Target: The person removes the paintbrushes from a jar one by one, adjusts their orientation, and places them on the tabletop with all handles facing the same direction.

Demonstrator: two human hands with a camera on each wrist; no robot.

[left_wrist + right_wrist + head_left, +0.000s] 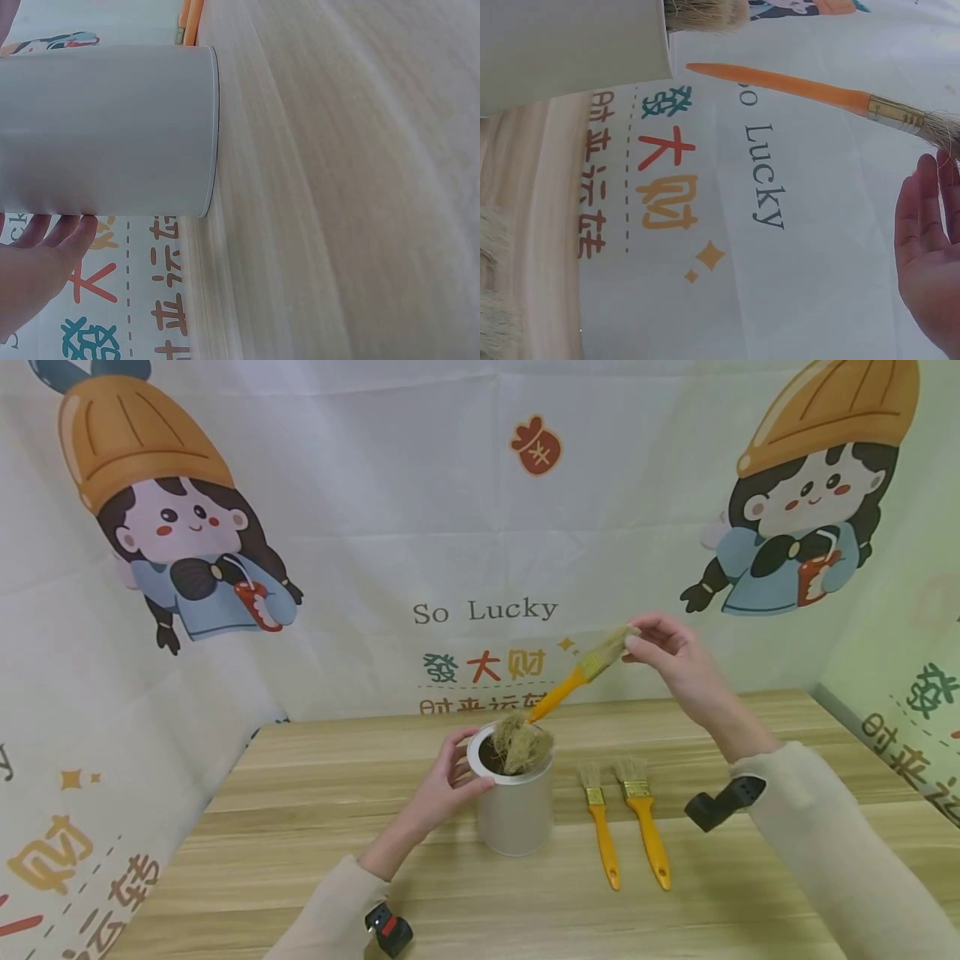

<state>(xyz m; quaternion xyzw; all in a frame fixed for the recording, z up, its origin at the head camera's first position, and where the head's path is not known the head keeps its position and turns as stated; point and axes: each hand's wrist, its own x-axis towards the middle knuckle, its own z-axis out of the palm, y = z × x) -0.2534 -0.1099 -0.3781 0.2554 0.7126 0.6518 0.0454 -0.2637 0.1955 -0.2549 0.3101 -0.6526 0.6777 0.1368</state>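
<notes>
My left hand (442, 785) holds the near-white cylindrical canister (515, 818) by its upper left side, thumb near the rim. In the left wrist view its fingertips (84, 229) touch the canister wall. Tan bristle heads (525, 750) stick up from the dark inside; their handles are hidden. Above and right of the canister, my right hand (678, 668) pinches a paintbrush (558, 695) by its bristles. Its orange handle slants down left, the tip close to the rim. The right wrist view shows that handle (795, 88) apart from the canister wall (570, 52).
Two more orange-handled paintbrushes, a narrower one (602, 843) and a wider one (651, 843), lie right of the canister, bristles away from me. The wood-grain table (300, 827) ends at a printed cloth backdrop (360, 527) behind and at the sides.
</notes>
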